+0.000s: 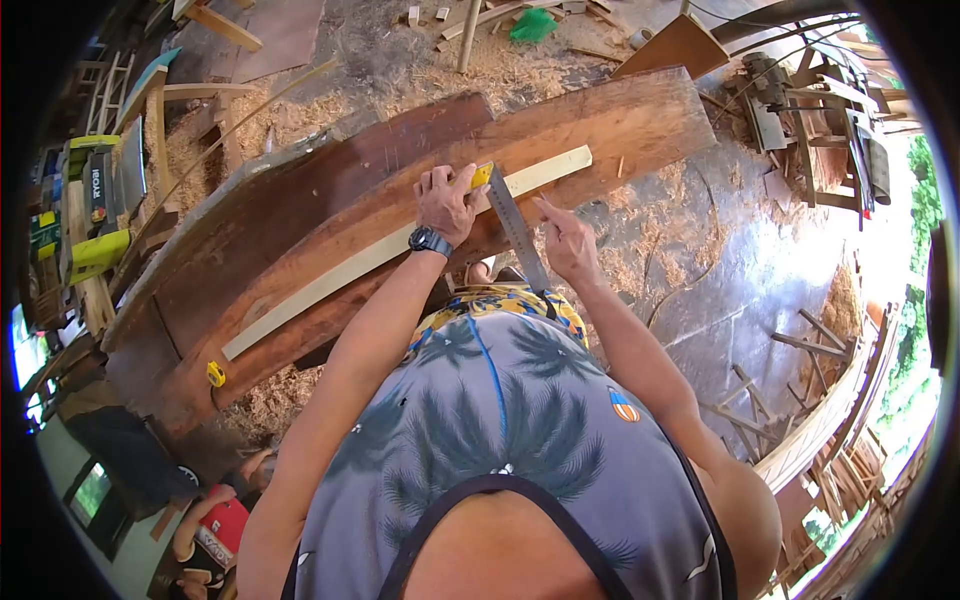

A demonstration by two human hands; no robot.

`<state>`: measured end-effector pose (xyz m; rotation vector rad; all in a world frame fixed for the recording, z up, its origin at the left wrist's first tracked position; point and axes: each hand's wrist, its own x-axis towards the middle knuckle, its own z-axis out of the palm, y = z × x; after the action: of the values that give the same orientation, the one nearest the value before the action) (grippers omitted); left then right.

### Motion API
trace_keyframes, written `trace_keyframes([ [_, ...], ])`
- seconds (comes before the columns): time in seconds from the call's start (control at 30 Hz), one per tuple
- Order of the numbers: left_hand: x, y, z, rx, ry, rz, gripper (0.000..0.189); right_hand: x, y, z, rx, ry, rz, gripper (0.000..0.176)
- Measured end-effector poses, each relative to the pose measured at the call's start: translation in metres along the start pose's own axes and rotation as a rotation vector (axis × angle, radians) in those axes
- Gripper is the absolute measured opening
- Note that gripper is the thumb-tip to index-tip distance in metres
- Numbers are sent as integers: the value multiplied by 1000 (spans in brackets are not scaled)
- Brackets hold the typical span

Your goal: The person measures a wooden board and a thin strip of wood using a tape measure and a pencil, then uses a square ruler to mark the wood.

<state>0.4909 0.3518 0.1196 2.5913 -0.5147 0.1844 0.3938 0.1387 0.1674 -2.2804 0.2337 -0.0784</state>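
My left hand (pixel 447 207), with a watch on its wrist, is closed at the yellow stock of a try square (pixel 515 228). The square's metal blade slants across a long pale wood strip (pixel 330 285) and reaches past the bench edge towards my body. The strip lies lengthwise on a thick reddish-brown plank (pixel 640 120). My right hand (pixel 571 246) is just right of the blade, index finger stretched towards the strip and the other fingers curled. I see nothing held in it.
A yellow tape measure (pixel 216 374) sits near the plank's left end. A small thin stick (pixel 620 167) lies on the plank's right part. Shavings cover the floor, where a cable (pixel 712 225) runs. Green power-tool boxes (pixel 97 255) stand left; another person (pixel 200 520) is at lower left.
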Motion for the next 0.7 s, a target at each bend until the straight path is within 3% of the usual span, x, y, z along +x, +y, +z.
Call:
trace_keyframes([
  [0.1,0,-3,2,0,-3,27,42,22,-24,-2,-1,-88,59,30],
  [0.27,2,-5,3,-4,-12,84,43,55,-1,21,-137,-10,-205,25],
  [0.7,1,-9,7,-12,46,131,41,53,11,36,-240,-17,-205,25],
])
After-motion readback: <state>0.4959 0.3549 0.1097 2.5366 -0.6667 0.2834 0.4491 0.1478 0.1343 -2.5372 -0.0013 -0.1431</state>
